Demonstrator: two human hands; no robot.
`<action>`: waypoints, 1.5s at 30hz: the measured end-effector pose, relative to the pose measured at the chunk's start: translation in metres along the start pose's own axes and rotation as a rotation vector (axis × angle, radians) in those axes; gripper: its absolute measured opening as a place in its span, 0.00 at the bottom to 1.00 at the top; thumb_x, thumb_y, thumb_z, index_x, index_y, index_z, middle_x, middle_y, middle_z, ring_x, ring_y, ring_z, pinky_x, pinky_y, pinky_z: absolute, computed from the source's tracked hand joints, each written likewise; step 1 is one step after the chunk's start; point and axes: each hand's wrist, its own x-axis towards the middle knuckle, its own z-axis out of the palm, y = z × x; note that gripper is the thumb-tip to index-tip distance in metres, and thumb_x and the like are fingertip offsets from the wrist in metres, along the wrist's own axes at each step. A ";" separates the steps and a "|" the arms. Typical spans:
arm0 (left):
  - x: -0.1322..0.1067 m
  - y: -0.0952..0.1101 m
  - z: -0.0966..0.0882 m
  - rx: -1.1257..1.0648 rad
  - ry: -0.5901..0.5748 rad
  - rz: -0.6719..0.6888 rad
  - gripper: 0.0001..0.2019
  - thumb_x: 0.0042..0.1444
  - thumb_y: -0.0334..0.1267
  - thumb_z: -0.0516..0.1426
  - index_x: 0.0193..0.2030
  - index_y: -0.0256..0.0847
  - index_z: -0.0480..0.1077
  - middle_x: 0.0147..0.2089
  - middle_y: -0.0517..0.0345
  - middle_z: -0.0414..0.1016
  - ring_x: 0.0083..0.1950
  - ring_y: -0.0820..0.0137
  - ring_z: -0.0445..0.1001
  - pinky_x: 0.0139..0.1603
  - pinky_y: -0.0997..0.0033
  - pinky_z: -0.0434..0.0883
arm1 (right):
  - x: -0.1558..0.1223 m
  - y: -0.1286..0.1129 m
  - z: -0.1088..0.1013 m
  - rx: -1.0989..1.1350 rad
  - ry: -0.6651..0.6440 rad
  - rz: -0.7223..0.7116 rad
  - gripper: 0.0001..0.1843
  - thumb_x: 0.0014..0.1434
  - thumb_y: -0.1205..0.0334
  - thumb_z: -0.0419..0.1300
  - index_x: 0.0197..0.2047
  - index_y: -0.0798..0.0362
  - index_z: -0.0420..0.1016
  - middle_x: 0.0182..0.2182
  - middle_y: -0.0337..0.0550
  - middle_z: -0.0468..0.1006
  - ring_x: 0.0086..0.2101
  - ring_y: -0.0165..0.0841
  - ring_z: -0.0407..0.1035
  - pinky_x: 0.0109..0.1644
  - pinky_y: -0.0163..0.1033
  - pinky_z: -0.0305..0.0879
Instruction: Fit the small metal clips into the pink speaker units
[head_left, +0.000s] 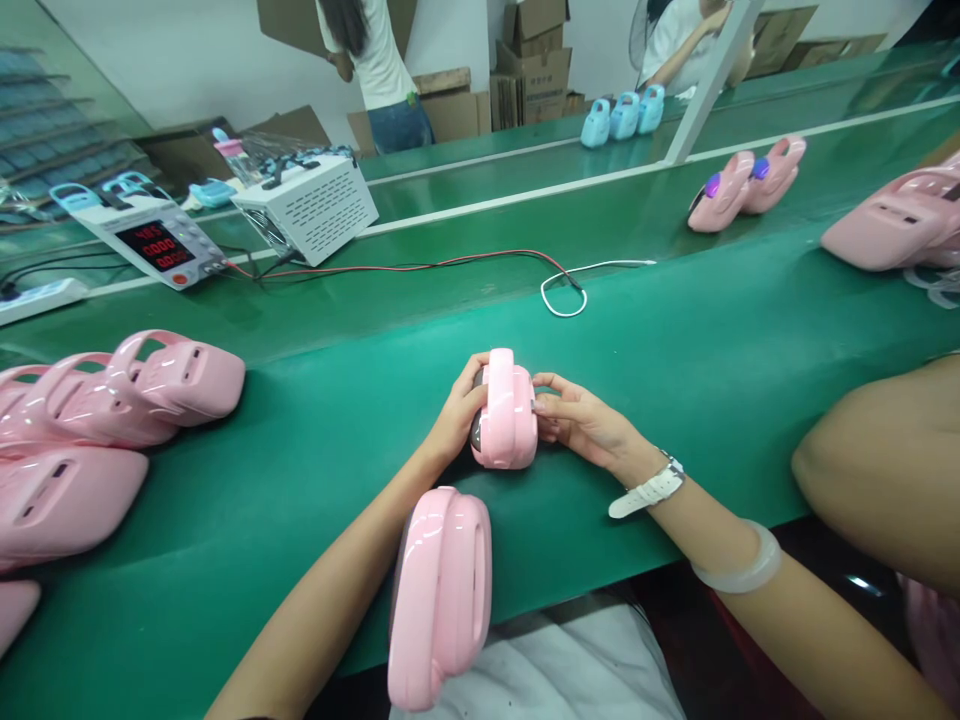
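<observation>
Pink unit (512, 425) in left hand (459, 405), right hand (581, 420) at its side

Head view: pink unit sits mid-tabletop (322, 440), strap-like handle (500, 385) facing the camera, dark face (475, 430) turned left. Resting on the surface or lifted slightly: can't tell. Left grip clamped around the unit's left side, thumb near the handle. Right grip has bent fingers at the right side; touching there, but whether they pinch anything is unclear.

Handling, best guess: stiff glossy plastic shell, fairly light, likely a bit slippery. Probably won't squash; dark face might scratch, so keep fingertips off it. Best hold: round the body's edges, or through the handle for carrying.

Around it: second pink unit (471, 590) at the near edge between the forearms; more pink units (199, 380) grouped left; cable loop (564, 314) beyond the hands; power supply (161, 245) with red digits far left.
</observation>
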 end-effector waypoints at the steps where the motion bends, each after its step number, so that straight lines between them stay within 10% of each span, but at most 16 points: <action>1: 0.000 -0.001 0.000 -0.002 -0.002 -0.003 0.14 0.50 0.43 0.57 0.44 0.42 0.69 0.41 0.58 0.71 0.42 0.65 0.68 0.44 0.69 0.66 | 0.000 0.000 0.000 0.001 0.001 0.002 0.33 0.36 0.59 0.78 0.42 0.50 0.66 0.19 0.27 0.69 0.19 0.23 0.57 0.26 0.31 0.53; 22: 0.002 0.001 -0.001 0.085 -0.047 -0.022 0.18 0.51 0.45 0.56 0.47 0.41 0.67 0.45 0.56 0.71 0.47 0.63 0.68 0.48 0.68 0.65 | 0.000 -0.017 0.004 -0.134 0.035 0.064 0.33 0.32 0.61 0.79 0.40 0.51 0.67 0.13 0.24 0.62 0.15 0.21 0.49 0.21 0.30 0.50; 29: 0.008 -0.003 -0.004 0.111 -0.136 0.038 0.22 0.48 0.44 0.58 0.50 0.40 0.66 0.51 0.53 0.72 0.54 0.60 0.68 0.56 0.65 0.63 | -0.025 -0.017 0.011 -0.059 0.116 -0.050 0.29 0.33 0.57 0.78 0.39 0.50 0.74 0.24 0.32 0.72 0.21 0.24 0.61 0.25 0.31 0.59; 35: 0.011 -0.007 -0.001 0.118 -0.108 0.094 0.19 0.48 0.44 0.57 0.47 0.39 0.66 0.49 0.52 0.71 0.51 0.62 0.69 0.55 0.65 0.64 | -0.081 0.020 0.039 -0.313 0.090 -0.394 0.16 0.52 0.55 0.69 0.19 0.51 0.73 0.25 0.40 0.72 0.27 0.30 0.65 0.30 0.37 0.63; 38: 0.010 -0.007 0.000 0.094 -0.106 0.102 0.16 0.49 0.42 0.58 0.45 0.40 0.66 0.48 0.54 0.71 0.50 0.64 0.69 0.54 0.67 0.64 | -0.090 0.051 0.053 -0.374 0.078 -0.304 0.09 0.50 0.61 0.71 0.26 0.50 0.75 0.34 0.42 0.75 0.32 0.32 0.67 0.32 0.37 0.65; 45: 0.010 -0.010 0.001 0.045 -0.086 0.098 0.17 0.51 0.40 0.59 0.47 0.37 0.69 0.45 0.55 0.72 0.46 0.65 0.70 0.48 0.69 0.65 | -0.083 0.075 0.057 -0.148 -0.007 -0.060 0.24 0.47 0.60 0.73 0.46 0.46 0.71 0.30 0.35 0.70 0.27 0.28 0.62 0.29 0.34 0.61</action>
